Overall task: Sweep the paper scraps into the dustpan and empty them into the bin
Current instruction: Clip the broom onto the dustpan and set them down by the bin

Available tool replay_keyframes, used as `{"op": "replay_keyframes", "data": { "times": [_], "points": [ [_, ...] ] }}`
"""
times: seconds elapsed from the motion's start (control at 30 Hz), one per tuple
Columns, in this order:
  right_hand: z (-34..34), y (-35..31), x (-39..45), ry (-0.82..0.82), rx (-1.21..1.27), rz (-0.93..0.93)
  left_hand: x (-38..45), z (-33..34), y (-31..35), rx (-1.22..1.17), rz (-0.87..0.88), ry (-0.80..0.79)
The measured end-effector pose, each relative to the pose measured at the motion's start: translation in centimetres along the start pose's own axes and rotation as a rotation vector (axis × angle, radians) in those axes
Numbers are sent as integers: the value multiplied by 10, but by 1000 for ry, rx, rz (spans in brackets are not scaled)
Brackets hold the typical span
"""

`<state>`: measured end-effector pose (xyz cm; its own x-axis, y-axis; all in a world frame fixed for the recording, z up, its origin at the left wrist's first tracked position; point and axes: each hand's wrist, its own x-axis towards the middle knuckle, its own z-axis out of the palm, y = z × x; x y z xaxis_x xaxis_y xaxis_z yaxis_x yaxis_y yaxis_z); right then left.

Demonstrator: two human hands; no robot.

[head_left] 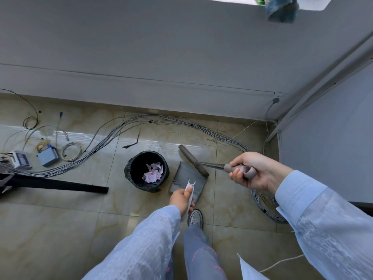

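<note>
A grey dustpan (184, 175) stands on the tiled floor just right of a black-lined bin (132, 165). Its pan looks bare. My left hand (180, 199) grips the dustpan's white handle (190, 190). Pink and white paper scraps (152, 172) lie inside the bin. My right hand (255, 171) is closed around the broom handle (235, 168), and the broom's dark brush head (192, 159) rests across the far right edge of the dustpan.
A thick bundle of grey cables (129, 126) curves along the floor behind the bin and down the right side. Small grey devices (47, 155) sit at the left. A black bar (60, 185) lies left of the bin. My shoe (195, 218) stands behind the dustpan.
</note>
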<state>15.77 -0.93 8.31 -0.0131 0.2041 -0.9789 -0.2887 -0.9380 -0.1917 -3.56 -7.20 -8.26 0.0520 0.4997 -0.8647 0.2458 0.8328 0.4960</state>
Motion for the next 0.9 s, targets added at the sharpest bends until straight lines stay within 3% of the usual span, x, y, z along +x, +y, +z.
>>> {"op": "replay_keyframes", "data": {
  "times": [0.3,0.9],
  "points": [
    [24,5,-6,0,-70,-6,3,-11,15,378,-7,87],
    [57,28,-34,22,-223,-25,-1,-11,20,400,158,-20]
  ]
}}
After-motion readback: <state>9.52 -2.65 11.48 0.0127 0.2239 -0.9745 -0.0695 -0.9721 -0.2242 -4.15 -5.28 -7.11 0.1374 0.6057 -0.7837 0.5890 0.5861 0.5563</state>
